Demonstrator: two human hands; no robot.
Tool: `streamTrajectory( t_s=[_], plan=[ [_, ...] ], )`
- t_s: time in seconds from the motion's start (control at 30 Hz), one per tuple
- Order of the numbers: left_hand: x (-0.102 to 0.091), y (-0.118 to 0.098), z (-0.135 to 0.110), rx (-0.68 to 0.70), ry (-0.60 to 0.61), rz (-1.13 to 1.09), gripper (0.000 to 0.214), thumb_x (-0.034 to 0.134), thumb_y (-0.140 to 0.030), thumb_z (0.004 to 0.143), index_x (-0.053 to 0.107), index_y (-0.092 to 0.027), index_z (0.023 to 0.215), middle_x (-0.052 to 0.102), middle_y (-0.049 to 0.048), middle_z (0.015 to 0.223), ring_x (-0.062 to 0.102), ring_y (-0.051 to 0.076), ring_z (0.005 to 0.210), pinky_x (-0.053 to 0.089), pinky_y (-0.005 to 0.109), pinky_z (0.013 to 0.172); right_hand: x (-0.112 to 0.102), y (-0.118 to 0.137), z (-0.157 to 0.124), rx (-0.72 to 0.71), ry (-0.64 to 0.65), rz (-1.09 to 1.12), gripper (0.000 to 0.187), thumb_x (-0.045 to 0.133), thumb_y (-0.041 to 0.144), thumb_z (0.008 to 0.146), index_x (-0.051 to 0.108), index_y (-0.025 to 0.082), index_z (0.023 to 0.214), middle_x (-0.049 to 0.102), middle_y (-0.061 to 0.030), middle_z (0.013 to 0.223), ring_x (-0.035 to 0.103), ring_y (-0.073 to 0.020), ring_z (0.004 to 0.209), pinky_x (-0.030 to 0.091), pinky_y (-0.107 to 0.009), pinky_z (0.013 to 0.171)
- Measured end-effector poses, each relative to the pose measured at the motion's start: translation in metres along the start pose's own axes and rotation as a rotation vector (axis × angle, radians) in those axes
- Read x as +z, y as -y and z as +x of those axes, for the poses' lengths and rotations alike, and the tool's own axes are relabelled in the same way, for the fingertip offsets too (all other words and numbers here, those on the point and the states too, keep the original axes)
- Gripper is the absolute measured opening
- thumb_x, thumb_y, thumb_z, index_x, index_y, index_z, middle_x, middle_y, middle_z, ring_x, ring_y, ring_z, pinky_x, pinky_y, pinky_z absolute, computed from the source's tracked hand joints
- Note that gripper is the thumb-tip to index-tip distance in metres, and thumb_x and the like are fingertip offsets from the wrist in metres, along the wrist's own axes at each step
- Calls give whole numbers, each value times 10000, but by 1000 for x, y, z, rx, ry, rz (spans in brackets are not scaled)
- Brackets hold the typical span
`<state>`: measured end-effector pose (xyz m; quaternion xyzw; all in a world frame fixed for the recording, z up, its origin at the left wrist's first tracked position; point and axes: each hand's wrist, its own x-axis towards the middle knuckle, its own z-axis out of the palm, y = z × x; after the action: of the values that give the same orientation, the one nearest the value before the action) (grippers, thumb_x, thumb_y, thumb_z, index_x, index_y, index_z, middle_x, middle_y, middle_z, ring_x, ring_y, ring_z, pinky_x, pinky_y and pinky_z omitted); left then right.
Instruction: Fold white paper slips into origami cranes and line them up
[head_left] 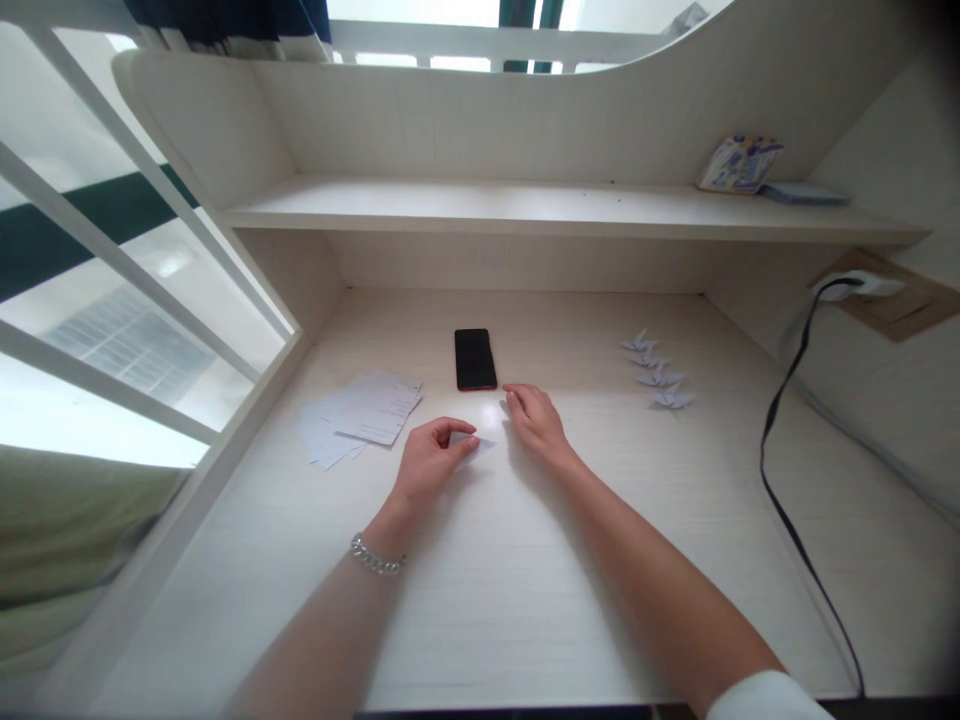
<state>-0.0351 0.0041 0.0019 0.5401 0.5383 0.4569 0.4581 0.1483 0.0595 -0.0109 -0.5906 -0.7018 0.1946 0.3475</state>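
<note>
The left hand pinches a small paper between thumb and fingers, over the desk (contact is hard to judge); the right hand looks unladen, fingers loosely extended near the phone; a light pinch, edges aligned, should suit thin paper.

Open desk lies between the right hand and 4 folded papers; a phone obstructs its left-forward side.
</note>
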Motion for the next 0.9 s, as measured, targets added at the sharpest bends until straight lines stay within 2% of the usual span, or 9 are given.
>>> streamTrajectory(
  t_s=[0.2,0.33,0.43,0.5,0.57,0.6,0.7,0.8,0.9],
  plan=[
    [1,5,0,-3,4,55,284,689,-367,646,690,-161,843,575,-2,601,452,95,510,322,209,458,17,4,51,89,70,-206,361,345,364,894,555,344,1187,539,-37,1238,440,-288,1128,330,-465,922],
    [1,4,0,-9,-4,22,272,697,-355,634,693,-166,830,604,10,623,494,115,534,353,222,472,22,3,76,116,68,-250,347,387,410,871,598,350,1140,489,-49,1295,378,-321,1186,271,-507,962],
    [1,3,0,-11,-12,16,269,698,-350,631,696,-165,826,592,5,598,487,114,520,345,224,462,17,1,77,131,28,-126,363,372,375,878,601,299,1148,549,-60,1228,440,-293,1143,303,-460,962],
    [1,4,0,-15,-13,37,271,691,-356,643,694,-169,840,579,-1,590,471,108,520,332,218,461,11,2,64,94,-6,42,371,360,347,885,622,218,1113,594,-87,1160,492,-251,1099,341,-383,953],
    [1,5,1,-14,-11,50,278,686,-364,654,690,-172,855,580,1,607,470,108,540,330,215,472,2,5,39,69,-12,241,375,367,374,883,635,174,1055,623,-99,1090,541,-223,1031,387,-346,911],
    [2,5,1,-11,-11,49,282,687,-366,655,689,-172,859,583,4,619,472,110,553,333,214,481,-2,9,23,91,31,359,379,377,404,879,633,169,1031,638,-95,1046,574,-206,960,422,-333,861],
    [4,4,-1,4,0,36,287,696,-362,644,691,-162,850,583,6,624,473,112,568,339,215,499,-12,23,-22,213,294,638,384,441,460,845,639,154,967,667,-80,881,616,-169,755,479,-296,707],
    [7,0,-3,16,30,34,280,694,-361,649,689,-155,839,601,17,654,485,114,590,355,216,518,-18,36,-49,225,361,676,298,549,415,792,664,158,890,657,-45,761,602,-146,676,471,-265,647],
    [9,-3,-5,26,42,64,282,694,-371,649,687,-155,830,581,8,625,468,107,567,343,215,506,-18,40,-57,255,319,695,238,600,346,751,668,158,880,659,-36,739,594,-137,631,465,-257,601]
  ],
)
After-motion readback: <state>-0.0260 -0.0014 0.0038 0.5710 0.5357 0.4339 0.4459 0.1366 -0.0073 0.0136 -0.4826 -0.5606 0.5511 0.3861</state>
